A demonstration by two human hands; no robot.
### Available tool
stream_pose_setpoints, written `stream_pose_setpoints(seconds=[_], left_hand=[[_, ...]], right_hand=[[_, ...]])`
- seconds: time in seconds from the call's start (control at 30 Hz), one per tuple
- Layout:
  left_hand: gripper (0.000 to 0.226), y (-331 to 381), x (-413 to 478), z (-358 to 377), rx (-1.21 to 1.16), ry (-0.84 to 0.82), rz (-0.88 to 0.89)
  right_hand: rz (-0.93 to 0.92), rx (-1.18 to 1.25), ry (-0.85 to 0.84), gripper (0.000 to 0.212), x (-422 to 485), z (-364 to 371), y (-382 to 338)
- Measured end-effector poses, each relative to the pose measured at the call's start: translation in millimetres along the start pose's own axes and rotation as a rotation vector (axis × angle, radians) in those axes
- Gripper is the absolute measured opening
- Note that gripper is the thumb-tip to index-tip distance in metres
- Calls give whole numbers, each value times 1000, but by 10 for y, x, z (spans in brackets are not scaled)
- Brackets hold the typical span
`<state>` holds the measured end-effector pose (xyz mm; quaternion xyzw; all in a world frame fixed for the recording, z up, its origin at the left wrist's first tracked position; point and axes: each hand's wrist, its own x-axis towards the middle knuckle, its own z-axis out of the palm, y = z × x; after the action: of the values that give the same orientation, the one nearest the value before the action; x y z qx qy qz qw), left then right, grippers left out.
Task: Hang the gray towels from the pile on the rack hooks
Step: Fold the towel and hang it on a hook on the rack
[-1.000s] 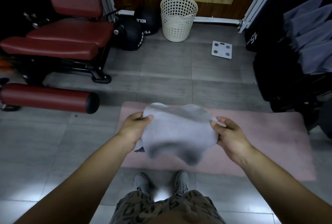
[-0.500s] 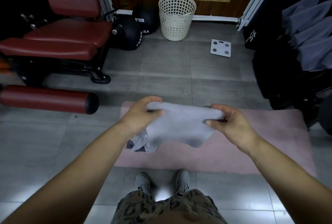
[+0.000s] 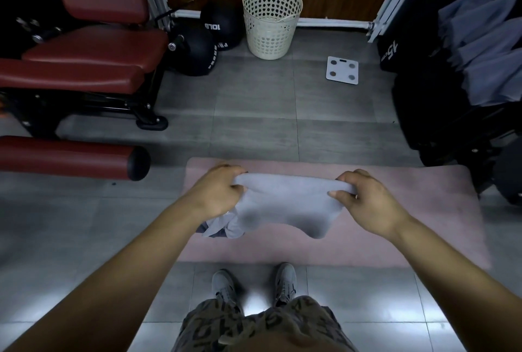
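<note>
A gray towel [image 3: 285, 204] is stretched between both hands above the pink mat [image 3: 395, 227]. My left hand [image 3: 217, 190] grips its left top edge and my right hand [image 3: 364, 199] grips its right top edge, fingers curled over the cloth. The towel's lower part sags toward the mat. Under my left hand a small heap of gray towels [image 3: 219, 227] lies on the mat, partly hidden. Several gray towels [image 3: 485, 49] hang on the dark rack [image 3: 440, 125] at the right edge.
A red padded weight bench [image 3: 84, 49] fills the left side, with black medicine balls [image 3: 203, 49] behind it. A cream laundry basket [image 3: 271, 18] and a white scale [image 3: 342, 70] sit on the gray tile floor ahead. My feet [image 3: 254, 284] stand at the mat's near edge.
The towel went from a rumpled sheet to a band pulled taut between my hands. Both hands rose slightly and turned their knuckles upward, and the right hand moved outward.
</note>
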<state>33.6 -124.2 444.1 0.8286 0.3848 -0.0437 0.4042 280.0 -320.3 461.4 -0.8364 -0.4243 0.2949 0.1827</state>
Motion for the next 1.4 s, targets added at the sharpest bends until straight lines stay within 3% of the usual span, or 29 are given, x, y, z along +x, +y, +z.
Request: stream_pose_setpoints(seconds=[0.07,0.17,0.27,0.37,0.5,0.6,0.7,0.8,0.97,1.07,1.2,1.4], left_hand=[[9,-14,1,24,6,-14,16],[31,-16,19,75,33,25,56],[27,-47,69,78,53,105,50],[33,-83,91,59,90,148,87],[30,-32,195,62,118,189,215],[32,17,327,123,108,180,141],[40,87,449,197,-39,129,77],[30,236,577,288,-78,-35,67],[21,813,890,453,59,-347,161],[37,1418,1172,562,-51,-356,287],[14,2401,1594,625,-412,-416,384],[14,3231,2614,608,-488,-541,459]], right_hand=[[-23,81,41,14,-10,7,8],[-40,175,41,9,-15,-4,37],[16,397,23,3,-57,-51,1],[75,605,112,4,-66,-73,-14],[149,611,277,11,-21,23,-29],[207,634,369,15,24,88,0],[197,773,341,12,44,53,109],[126,868,319,13,56,-87,265],[25,828,340,15,139,-582,510],[-34,772,312,18,199,-929,657],[-82,658,283,22,317,-1391,881],[-90,689,443,20,837,-2153,1197]])
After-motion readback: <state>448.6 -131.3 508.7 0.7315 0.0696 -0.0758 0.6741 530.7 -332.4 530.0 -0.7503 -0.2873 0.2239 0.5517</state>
